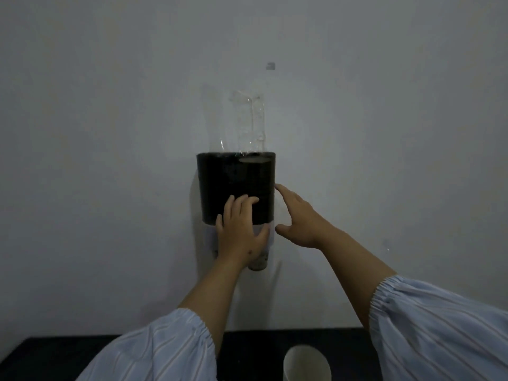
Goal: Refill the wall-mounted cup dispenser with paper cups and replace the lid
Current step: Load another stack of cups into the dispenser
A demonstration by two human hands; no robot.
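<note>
I see my left hand (240, 229) pressed flat, fingers spread, on the front of the black cup dispenser (236, 188) on the wall (110, 133); my right hand (298, 218) is open beside its right edge, holding nothing. A paper cup (306, 362) stands on the dark desk (55, 358) below, well apart. The top looks uncovered, and I can't spot a lid. My worry: the clear adhesive mounting strip (250, 122) seems thin, so a hard push could pull the dispenser loose.
</note>
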